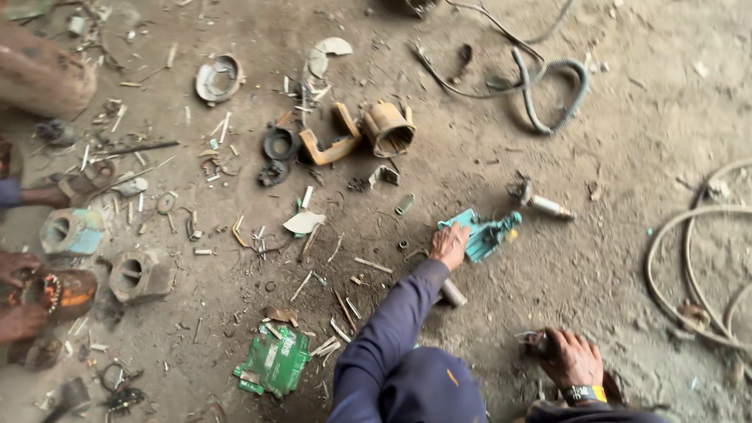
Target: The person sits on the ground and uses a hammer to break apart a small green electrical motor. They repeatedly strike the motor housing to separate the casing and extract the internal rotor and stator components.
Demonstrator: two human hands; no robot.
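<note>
the teal plastic housing (487, 233) could slip or snag on sharp scrap around it, since only the fingertips of the left hand (450, 245) press its near edge — not a full grip; the right hand (570, 359), well apart, is closed on a small dark tool (531, 340)

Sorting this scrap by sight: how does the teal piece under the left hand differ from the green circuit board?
The teal piece is a bulky, irregular moulded casing; the green circuit board is a flat sheet with pale markings. The left hand rests on the teal piece; the board lies untouched, apart from both hands. The board looks broken along one edge, with a loose bit beside it. Both lie on the dirt floor among scattered scrap.
</note>
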